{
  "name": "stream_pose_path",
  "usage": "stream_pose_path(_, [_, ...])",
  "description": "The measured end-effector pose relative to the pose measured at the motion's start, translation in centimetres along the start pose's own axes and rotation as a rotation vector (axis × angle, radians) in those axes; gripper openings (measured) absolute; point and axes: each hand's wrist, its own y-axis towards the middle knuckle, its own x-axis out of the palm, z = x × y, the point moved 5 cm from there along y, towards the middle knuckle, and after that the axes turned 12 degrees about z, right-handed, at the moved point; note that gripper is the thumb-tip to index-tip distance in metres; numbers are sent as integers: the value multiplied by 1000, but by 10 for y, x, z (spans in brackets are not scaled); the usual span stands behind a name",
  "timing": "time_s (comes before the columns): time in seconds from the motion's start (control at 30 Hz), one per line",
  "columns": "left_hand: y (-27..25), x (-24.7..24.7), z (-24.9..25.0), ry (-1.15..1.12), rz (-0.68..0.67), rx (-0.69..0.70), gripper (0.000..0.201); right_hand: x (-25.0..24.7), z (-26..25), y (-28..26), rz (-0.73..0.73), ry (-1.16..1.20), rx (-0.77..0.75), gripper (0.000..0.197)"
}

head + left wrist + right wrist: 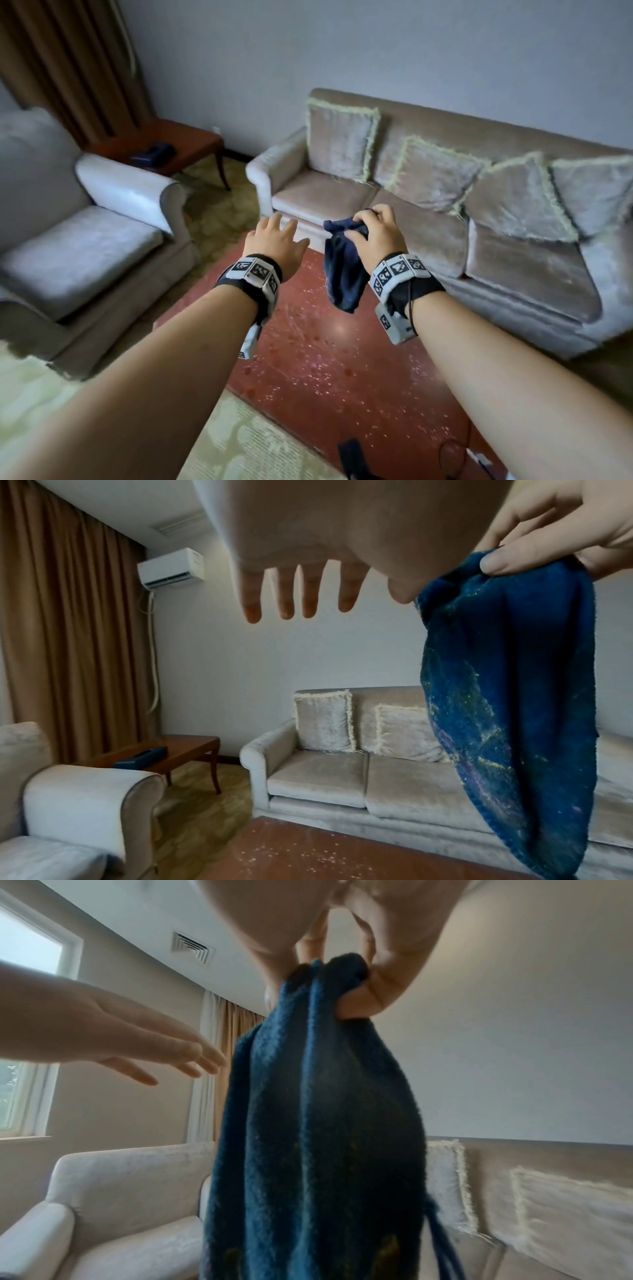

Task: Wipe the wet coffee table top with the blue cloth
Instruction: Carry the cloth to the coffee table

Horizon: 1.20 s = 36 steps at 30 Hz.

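Observation:
A dark blue cloth (342,270) hangs bunched from my right hand (371,228), which grips its top above the far part of the red-brown coffee table (329,373). Water drops speckle the table top. In the right wrist view the cloth (318,1150) drapes straight down from my curled fingers (373,999). My left hand (274,236) hovers just left of the cloth with straight, spread fingers and holds nothing. In the left wrist view my left fingers (301,596) point forward, the cloth (514,696) hangs at the right, and the table (308,856) lies below.
A beige sofa (479,222) with fringed cushions stands behind the table. A pale armchair (85,233) sits to the left. A small wooden side table (164,144) with a dark box stands in the corner by brown curtains. Dark items and a cable (455,452) lie at the table's near edge.

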Motion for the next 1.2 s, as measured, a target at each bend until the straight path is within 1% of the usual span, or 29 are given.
stream_pose_path(0.1, [3,-23,-62,-17,29,-26,44,40,-50,5,4,12,-31,22])
stream_pose_path(0.2, [5,-41,-111,-12,54,-40,44,71,-87,9,-9,16,-59,23])
stream_pose_path(0.3, [9,-51,-146,9,69,-44,43,98,-114,14,-31,19,-88,23])
stream_pose_path(0.43, [21,-52,-193,54,65,-76,45,138,-141,27,-59,38,-113,24])
stream_pose_path(0.57, [40,-42,-235,101,49,-105,43,181,-156,45,-72,58,-135,22])
stream_pose_path(0.67, [58,-35,-268,139,25,-127,42,222,-164,62,-111,61,-135,23])
stream_pose_path(0.73, [77,-32,-294,173,-1,-165,44,258,-170,80,-134,84,-136,21])
stream_pose_path(0.8, [90,-33,-310,214,-29,-185,46,280,-176,91,-140,98,-153,20])
stream_pose_path(0.93, [135,-34,-343,268,-38,-206,52,335,-194,132,-161,135,-163,21])
stream_pose_path(1.03, [164,-29,-361,296,-62,-200,53,360,-199,156,-167,143,-154,20])
stream_pose_path(1.2, [215,-13,-380,255,-48,-169,47,391,-194,193,-155,110,-121,17])
